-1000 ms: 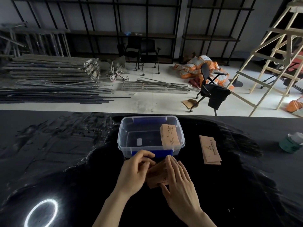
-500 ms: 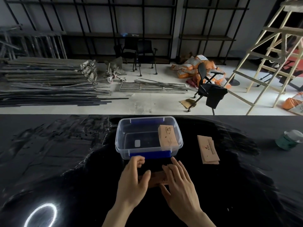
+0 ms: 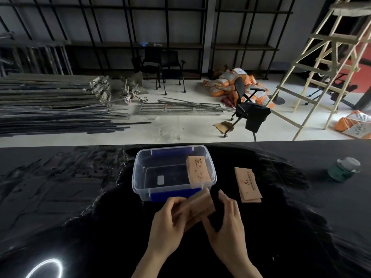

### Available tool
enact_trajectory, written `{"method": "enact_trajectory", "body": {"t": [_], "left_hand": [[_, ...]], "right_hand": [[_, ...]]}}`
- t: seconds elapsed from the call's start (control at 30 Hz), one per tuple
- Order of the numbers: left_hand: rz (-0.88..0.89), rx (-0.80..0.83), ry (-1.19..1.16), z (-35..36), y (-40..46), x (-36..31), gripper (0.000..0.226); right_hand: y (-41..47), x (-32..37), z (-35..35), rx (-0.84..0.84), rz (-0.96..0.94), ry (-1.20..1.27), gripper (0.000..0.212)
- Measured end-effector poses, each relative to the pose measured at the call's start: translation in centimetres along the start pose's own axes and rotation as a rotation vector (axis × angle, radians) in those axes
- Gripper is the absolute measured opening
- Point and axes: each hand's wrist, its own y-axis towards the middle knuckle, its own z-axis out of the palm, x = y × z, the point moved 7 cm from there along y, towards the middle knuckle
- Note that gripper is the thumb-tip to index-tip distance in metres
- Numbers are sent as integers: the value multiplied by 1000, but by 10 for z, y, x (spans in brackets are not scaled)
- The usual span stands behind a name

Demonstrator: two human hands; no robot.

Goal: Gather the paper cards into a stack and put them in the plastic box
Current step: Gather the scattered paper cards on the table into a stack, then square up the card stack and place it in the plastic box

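Note:
A clear plastic box (image 3: 140, 177) with blue latches stands on the black table, with a stack of tan paper cards (image 3: 197, 170) leaning inside its right end. Just in front of the box, my left hand (image 3: 168, 223) grips a small stack of tan cards (image 3: 197, 208), lifted and tilted off the table. My right hand (image 3: 226, 219) touches the stack's near right corner with its thumb, the fingers spread. A further loose pile of cards (image 3: 248, 184) lies flat to the right of the box.
A green jar with a clear lid (image 3: 343, 169) stands at the table's right. A round light reflection (image 3: 45, 268) shows on the table at the near left. Beyond the table's far edge lie metal bars, chairs, sacks and a wooden ladder.
The cards lay flat under both hands before. Now my left hand has raised them off the table, and my right hand has opened and shifted to the stack's right side.

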Motion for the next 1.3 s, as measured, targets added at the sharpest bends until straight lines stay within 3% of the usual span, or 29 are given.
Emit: {"method": "enact_trajectory", "body": {"t": [0.13,0.2,0.37,0.47,0.6,0.77,0.87,1.0,1.17,1.3], "left_hand": [[-183,11,-304,31,6,-10,23],[-242,65,-277,53,11,-17,24],[-277,178,-159,98,34,-49,34],[-257,150,-37,128,57,-65,42],[-284,123,110,163,90,-78,37],[-311,111,349,177,113,-76,49],[-359,105,383,180,119,-66,64],[-393,143,366,192,124,-62,58],[-370,192,351,201,115,-64,46],[-283,202,147,190,91,-65,42]], "right_hand": [[0,-29,3,101,444,710,38],[4,-40,-6,32,515,788,22],[23,-74,-42,-105,588,724,24],[48,-92,-70,-144,542,536,25],[90,-103,-98,-162,455,223,19],[120,-127,-87,-40,511,42,20],[122,-144,-77,74,542,-84,41],[121,-154,-72,109,645,41,51],[107,-147,-72,147,689,176,18],[75,-131,-77,92,656,603,22]]}}
